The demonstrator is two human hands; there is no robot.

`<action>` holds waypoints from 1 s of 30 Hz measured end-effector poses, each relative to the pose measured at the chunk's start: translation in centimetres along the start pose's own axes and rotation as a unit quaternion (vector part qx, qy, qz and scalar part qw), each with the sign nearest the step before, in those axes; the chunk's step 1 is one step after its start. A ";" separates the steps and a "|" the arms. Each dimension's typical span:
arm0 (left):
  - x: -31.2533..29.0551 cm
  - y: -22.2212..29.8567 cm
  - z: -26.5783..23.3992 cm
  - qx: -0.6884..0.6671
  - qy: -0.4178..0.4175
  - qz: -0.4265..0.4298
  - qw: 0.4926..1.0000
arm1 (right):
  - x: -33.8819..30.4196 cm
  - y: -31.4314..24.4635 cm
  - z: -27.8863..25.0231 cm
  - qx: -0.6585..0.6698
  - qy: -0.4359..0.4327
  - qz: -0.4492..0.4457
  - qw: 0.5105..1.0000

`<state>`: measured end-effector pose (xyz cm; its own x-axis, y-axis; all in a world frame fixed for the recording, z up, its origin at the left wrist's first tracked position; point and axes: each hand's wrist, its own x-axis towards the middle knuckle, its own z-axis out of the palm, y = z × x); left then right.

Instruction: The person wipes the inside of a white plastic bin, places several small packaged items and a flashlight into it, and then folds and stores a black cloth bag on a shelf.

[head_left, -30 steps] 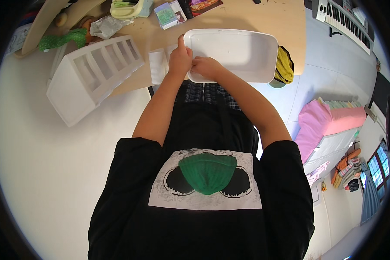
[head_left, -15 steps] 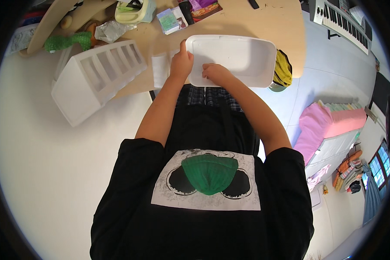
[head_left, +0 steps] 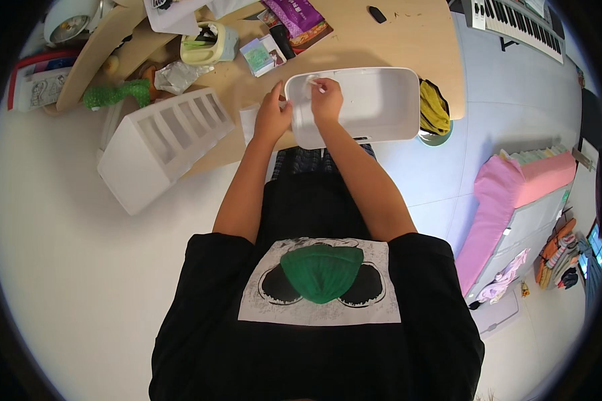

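A white rectangular plastic box [head_left: 388,100] lies at the front of the wooden desk, its hollow side facing up. At its left end my left hand [head_left: 273,120] has the thumb over the rim and the fingers along the outer wall. My right hand [head_left: 326,101] is inside the box near the far left corner, fingers closed on a small white piece [head_left: 312,80] that looks like a wipe or tissue. The fingers hide most of that piece. A flat white packet or sheet [head_left: 249,121] lies just left of my left hand, partly covered by it.
A white slotted rack [head_left: 147,157] leans at the desk's left edge. Behind it are a green bumpy toy [head_left: 117,95], crumpled clear plastic [head_left: 180,77] and a cream container [head_left: 204,50]. Yellow-black cloth [head_left: 435,110] hangs by a bowl [head_left: 438,137] on the right.
My right hand has moved from the box's near left part toward its far left corner. My left hand has slid slightly nearer along the left end. The whole view has shifted a little.
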<state>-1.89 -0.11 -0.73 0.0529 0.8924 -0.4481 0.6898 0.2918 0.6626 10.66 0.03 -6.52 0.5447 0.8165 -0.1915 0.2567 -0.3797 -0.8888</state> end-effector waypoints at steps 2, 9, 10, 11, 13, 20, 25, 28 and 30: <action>0.2 -2.3 0.3 -0.070 -0.027 0.009 0.997 | 0.0 -0.3 1.3 -0.026 -0.012 -0.046 0.999; -0.4 0.7 -1.2 -0.283 -0.151 -0.111 0.941 | -1.1 -0.3 2.8 -0.042 -0.050 -0.054 0.996; -0.5 0.7 -1.3 -0.282 -0.151 -0.110 0.941 | -1.0 -0.5 2.5 0.020 -0.100 0.056 0.993; -0.5 0.7 -1.3 -0.261 -0.150 -0.092 0.949 | -1.0 -0.8 2.3 0.082 -0.148 0.166 0.971; -0.5 0.9 -1.4 -0.239 -0.150 -0.073 0.956 | -1.3 -1.0 1.8 0.113 -0.165 0.169 0.965; -0.3 0.3 -1.1 -0.261 -0.142 -0.108 0.949 | -1.8 -1.3 -0.5 0.208 -0.247 0.093 0.942; -0.3 1.2 -1.3 -0.262 -0.158 -0.120 0.945 | -1.1 0.2 0.1 0.039 -0.249 0.048 0.967; -0.3 0.9 -1.0 -0.270 -0.149 -0.128 0.943 | -0.9 1.1 0.7 -0.049 -0.243 -0.021 0.969; -0.3 0.7 -1.0 -0.246 -0.146 -0.108 0.952 | -1.1 1.4 0.5 -0.089 -0.231 -0.082 0.965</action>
<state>-2.15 0.14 0.42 0.1972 0.6807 -0.7055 0.2894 0.6472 0.7053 10.04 -1.19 -7.75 0.0813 0.9633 -0.2557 0.4652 -0.2636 -0.8451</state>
